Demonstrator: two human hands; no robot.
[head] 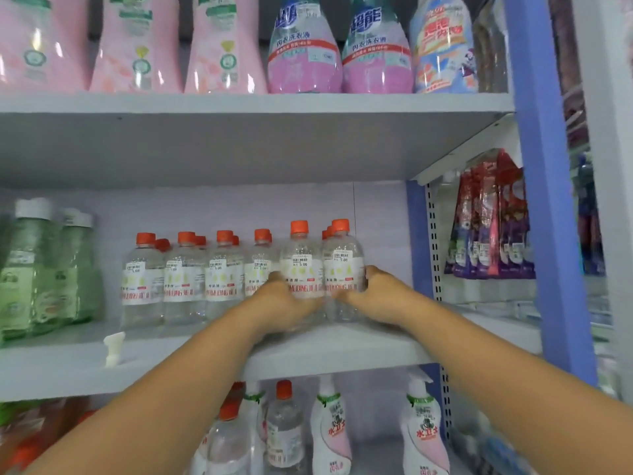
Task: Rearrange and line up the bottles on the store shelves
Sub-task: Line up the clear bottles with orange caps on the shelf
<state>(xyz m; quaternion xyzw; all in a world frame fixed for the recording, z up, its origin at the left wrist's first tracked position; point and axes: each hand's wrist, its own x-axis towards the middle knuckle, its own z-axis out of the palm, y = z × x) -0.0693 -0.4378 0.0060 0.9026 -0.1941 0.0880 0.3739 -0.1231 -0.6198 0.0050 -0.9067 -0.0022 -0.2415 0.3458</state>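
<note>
Left hand [287,298] is gripping one orange-capped clear bottle [301,265] tagged "5.00"; right hand [368,296] is gripping its 3 o'clock neighbour bottle [342,262] on the middle shelf [342,347].

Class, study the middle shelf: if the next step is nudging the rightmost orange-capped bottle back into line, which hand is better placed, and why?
Probably the right hand. It already grips the rightmost bottle from its outer side, beside the open end of the shelf. The left hand holds the neighbouring bottle.

Grey middle shelf [342,347] carries orange-capped clear bottles [185,279] left of the fingers, green bottles [41,269] farther left.
</note>
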